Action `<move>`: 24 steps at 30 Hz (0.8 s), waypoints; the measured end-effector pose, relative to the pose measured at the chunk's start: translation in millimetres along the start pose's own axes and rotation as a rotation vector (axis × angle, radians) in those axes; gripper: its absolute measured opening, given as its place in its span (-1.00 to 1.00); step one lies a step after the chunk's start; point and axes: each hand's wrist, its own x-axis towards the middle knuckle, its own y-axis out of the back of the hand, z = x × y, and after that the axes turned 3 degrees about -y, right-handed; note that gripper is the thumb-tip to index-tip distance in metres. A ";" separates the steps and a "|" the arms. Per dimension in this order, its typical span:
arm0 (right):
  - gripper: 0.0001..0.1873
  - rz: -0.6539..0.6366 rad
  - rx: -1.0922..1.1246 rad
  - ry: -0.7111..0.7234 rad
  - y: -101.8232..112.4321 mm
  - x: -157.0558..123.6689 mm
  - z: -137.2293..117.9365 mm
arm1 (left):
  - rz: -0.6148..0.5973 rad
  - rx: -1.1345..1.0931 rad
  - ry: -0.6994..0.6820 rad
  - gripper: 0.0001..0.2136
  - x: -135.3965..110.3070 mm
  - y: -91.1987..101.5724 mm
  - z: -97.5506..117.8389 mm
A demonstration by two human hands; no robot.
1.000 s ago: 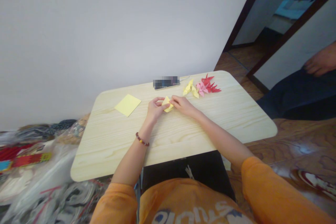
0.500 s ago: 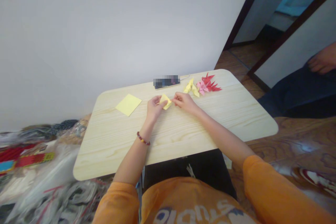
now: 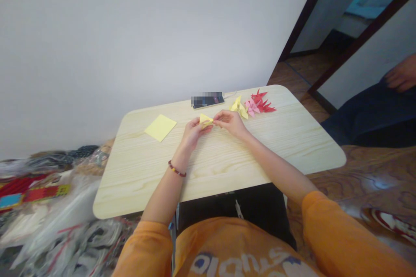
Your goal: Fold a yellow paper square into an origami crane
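Observation:
My left hand [image 3: 192,132] and my right hand [image 3: 231,121] both pinch a small folded yellow paper [image 3: 205,119], held just above the light wooden table [image 3: 227,160]. The fingers of both hands are closed on the paper's edges. A beaded bracelet [image 3: 176,169] sits on my left wrist. A flat yellow paper square [image 3: 160,127] lies to the left of my hands. Right of them rest folded paper figures: a yellow one [image 3: 239,106], a pink one [image 3: 251,107] and a red one [image 3: 262,101].
A dark phone [image 3: 208,100] lies at the table's far edge by the white wall. Bags and coloured clutter [image 3: 42,207] pile up on the floor at the left. Another person's hand and dark-clothed leg [image 3: 373,108] show at the right, beside a doorway.
My hands have lifted the folded yellow paper slightly and brought it a little farther from me; my right hand has closed in on it. The view has shifted a little.

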 end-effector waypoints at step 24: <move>-0.70 0.006 0.009 -0.009 -0.4 0.1 -0.4 | 0.101 0.394 -0.509 -0.75 0.2 0.6 3.9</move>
